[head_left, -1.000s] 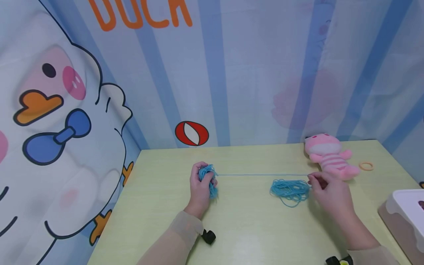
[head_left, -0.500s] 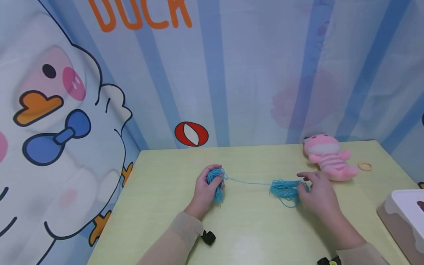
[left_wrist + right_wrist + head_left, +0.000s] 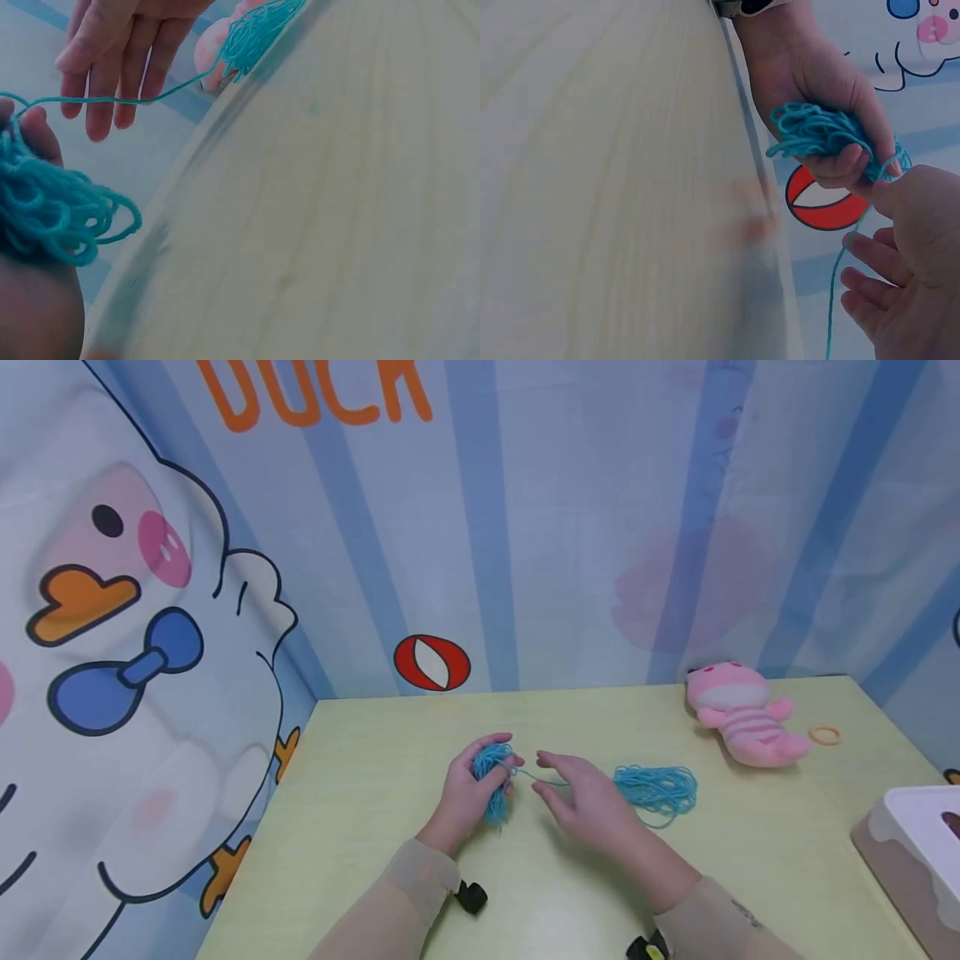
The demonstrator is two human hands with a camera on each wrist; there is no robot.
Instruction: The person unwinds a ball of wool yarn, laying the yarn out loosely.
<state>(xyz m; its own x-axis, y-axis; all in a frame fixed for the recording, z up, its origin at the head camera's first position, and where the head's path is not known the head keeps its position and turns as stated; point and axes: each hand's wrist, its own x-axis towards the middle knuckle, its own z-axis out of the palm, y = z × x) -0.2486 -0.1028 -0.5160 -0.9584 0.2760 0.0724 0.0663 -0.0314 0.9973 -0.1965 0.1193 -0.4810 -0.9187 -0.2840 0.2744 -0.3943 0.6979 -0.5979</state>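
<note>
My left hand grips a looped bundle of blue yarn, its thumb pressed over the loops. From that bundle a single strand runs right to a second pile of blue yarn lying on the table. Just right of the left hand is my right hand, thumb and fingers spread apart. In the left wrist view its fingers hang fairly straight beside the strand; whether they touch it I cannot tell. The right wrist view shows the held bundle across the left palm.
A pink striped plush toy lies at the table's back right, an orange ring beside it. A white-lidded box stands at the right edge. Behind the pale table hangs a printed curtain.
My right hand has let go of the stretched strand and moved left past the yarn pile towards the left hand. The left hand has shifted slightly right with its bundle; the strand has slackened.
</note>
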